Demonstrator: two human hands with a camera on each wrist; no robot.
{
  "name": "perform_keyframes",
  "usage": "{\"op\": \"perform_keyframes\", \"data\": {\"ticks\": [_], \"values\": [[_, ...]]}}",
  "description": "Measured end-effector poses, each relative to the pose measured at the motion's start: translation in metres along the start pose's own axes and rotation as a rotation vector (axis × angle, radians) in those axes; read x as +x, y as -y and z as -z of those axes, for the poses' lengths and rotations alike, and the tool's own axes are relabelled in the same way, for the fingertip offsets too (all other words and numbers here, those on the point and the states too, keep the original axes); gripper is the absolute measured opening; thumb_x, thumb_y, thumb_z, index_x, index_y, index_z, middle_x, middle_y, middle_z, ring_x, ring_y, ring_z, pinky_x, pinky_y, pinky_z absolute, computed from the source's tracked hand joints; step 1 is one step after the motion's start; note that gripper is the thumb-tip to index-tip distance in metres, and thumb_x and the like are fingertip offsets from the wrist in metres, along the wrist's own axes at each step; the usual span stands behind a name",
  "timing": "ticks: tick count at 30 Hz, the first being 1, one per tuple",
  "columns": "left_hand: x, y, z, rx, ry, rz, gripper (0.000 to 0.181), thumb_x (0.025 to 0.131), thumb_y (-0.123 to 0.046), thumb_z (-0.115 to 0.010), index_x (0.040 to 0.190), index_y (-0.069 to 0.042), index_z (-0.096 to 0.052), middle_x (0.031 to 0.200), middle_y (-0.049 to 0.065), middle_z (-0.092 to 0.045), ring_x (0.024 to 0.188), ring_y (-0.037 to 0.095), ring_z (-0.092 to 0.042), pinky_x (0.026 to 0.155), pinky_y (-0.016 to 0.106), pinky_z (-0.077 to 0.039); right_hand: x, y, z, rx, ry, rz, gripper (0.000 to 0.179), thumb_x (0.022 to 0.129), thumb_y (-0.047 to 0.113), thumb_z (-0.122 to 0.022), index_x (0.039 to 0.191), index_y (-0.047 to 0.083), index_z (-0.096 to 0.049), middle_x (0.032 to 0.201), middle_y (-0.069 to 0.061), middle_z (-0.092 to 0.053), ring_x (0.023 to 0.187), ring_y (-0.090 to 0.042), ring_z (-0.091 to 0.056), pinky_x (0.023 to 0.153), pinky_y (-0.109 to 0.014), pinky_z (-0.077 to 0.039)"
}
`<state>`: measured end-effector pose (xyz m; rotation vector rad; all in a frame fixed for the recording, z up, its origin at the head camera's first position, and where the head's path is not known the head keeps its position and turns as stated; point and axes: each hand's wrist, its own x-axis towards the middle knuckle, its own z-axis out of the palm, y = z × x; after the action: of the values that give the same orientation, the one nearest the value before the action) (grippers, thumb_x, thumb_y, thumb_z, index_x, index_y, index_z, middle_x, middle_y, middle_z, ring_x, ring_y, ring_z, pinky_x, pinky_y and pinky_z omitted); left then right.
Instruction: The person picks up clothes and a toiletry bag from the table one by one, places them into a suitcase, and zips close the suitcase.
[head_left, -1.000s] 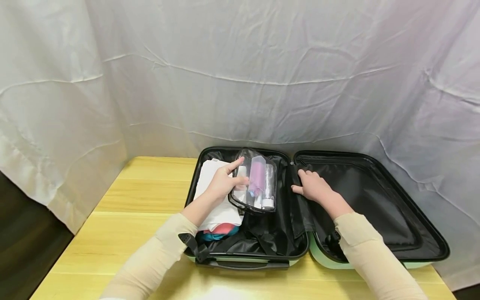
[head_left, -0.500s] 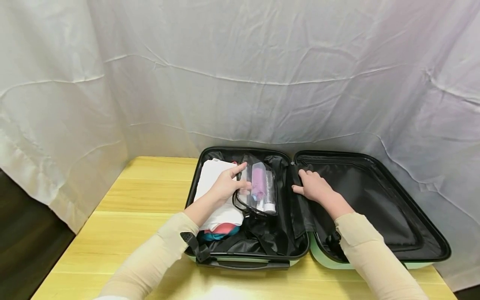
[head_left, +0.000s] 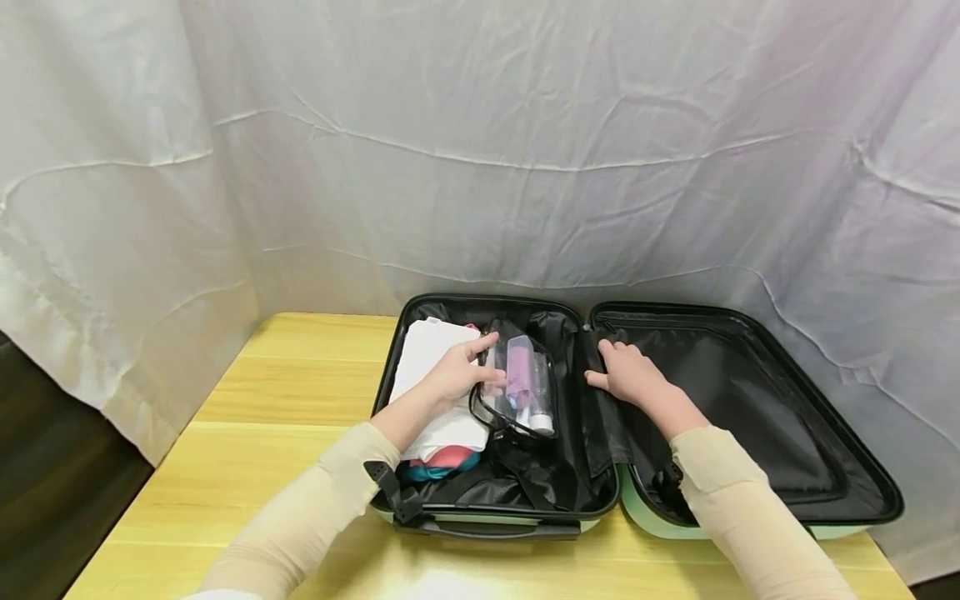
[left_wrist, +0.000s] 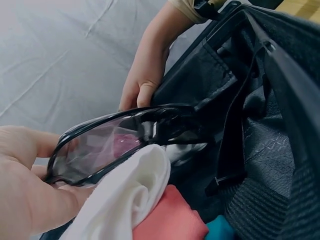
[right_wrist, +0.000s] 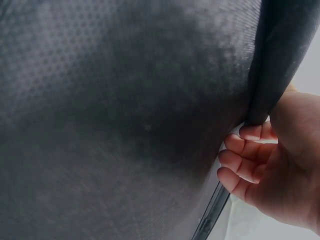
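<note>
My left hand [head_left: 450,377] pinches the left edge of a clear toiletry bag [left_wrist: 92,147] with black trim. Inside the bag show a purple item [head_left: 519,371] in a translucent case and a clear bottle with a white cap [head_left: 542,423]. The bag is low in the left half of an open suitcase [head_left: 487,508], right beside a folded white cloth [head_left: 427,342]. Coral [head_left: 447,457] and teal fabric [head_left: 431,472] peek out under that cloth. At the suitcase's middle, my right hand [head_left: 630,373] grips the edge of a black fabric divider [head_left: 600,417], its fingers curled in the right wrist view.
The suitcase's right half [head_left: 750,400] lies open with its black lining showing. Black straps [left_wrist: 232,135] lie in the left half. A wooden table [head_left: 300,392] bears the suitcase, and a pale curtain [head_left: 480,167] hangs close behind.
The left hand has lowered the toiletry bag into the suitcase, shifting it slightly right and toward the person. The right hand stays on the divider.
</note>
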<state>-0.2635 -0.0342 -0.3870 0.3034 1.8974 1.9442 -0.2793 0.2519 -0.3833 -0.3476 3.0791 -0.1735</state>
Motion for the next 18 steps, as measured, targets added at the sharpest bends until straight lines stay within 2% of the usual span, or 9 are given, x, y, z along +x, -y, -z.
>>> {"op": "perform_keyframes", "data": {"ticks": [3,6,8,10,14,18], "values": [[-0.0007,-0.0005,-0.0009,0.069,0.032,0.040,0.076,0.081,-0.001,-0.061,0.144,-0.019,-0.021,0.151,0.014,-0.005,0.097,0.039,-0.061,0.087,0.040,-0.048,0.0006,-0.0006,-0.0005,-0.007,0.005,-0.002,0.056,0.087,0.040,-0.052,0.124,0.000,-0.039,0.121,-0.027,-0.047,0.108,-0.045,-0.045,0.077,-0.054,-0.042],[-0.0006,-0.0009,0.0002,0.300,0.034,0.005,0.074,0.081,-0.011,-0.065,0.143,-0.017,-0.025,0.151,0.009,-0.016,0.118,0.028,-0.050,0.100,0.039,-0.039,0.0009,-0.0005,-0.0008,-0.015,0.014,-0.005,0.056,0.088,0.041,-0.051,0.124,0.000,-0.039,0.121,-0.027,-0.046,0.108,-0.045,-0.045,0.077,-0.054,-0.042],[-0.0006,-0.0011,0.0016,0.464,0.024,-0.040,0.073,0.079,-0.018,-0.067,0.141,-0.015,-0.028,0.148,0.004,-0.025,0.129,0.024,-0.038,0.107,0.039,-0.031,0.0008,-0.0006,-0.0007,-0.017,0.020,-0.006,0.056,0.088,0.041,-0.051,0.125,0.000,-0.038,0.122,-0.027,-0.046,0.108,-0.046,-0.044,0.078,-0.054,-0.041],[-0.0003,-0.0009,0.0031,0.587,0.021,-0.077,0.073,0.079,-0.023,-0.068,0.141,-0.013,-0.030,0.146,0.000,-0.030,0.136,0.021,-0.025,0.110,0.039,-0.024,0.0007,-0.0006,-0.0007,-0.013,0.021,-0.007,0.057,0.088,0.041,-0.051,0.126,0.000,-0.038,0.123,-0.028,-0.045,0.109,-0.046,-0.044,0.078,-0.055,-0.041],[-0.0004,-0.0003,0.0042,0.679,0.045,-0.087,0.080,0.077,-0.031,-0.069,0.142,-0.016,-0.027,0.146,0.001,-0.030,0.134,0.022,-0.030,0.108,0.039,-0.029,0.0009,-0.0012,-0.0011,-0.010,0.020,-0.008,0.058,0.088,0.041,-0.051,0.126,0.000,-0.038,0.123,-0.028,-0.045,0.108,-0.047,-0.044,0.078,-0.055,-0.041],[-0.0008,0.0001,0.0040,0.750,0.056,-0.061,0.085,0.074,-0.037,-0.070,0.143,-0.020,-0.024,0.147,0.003,-0.029,0.135,0.020,-0.027,0.109,0.038,-0.027,0.0008,-0.0013,-0.0010,-0.009,0.015,-0.005,0.057,0.088,0.040,-0.052,0.125,0.000,-0.038,0.122,-0.028,-0.045,0.108,-0.047,-0.044,0.077,-0.055,-0.041]]}}
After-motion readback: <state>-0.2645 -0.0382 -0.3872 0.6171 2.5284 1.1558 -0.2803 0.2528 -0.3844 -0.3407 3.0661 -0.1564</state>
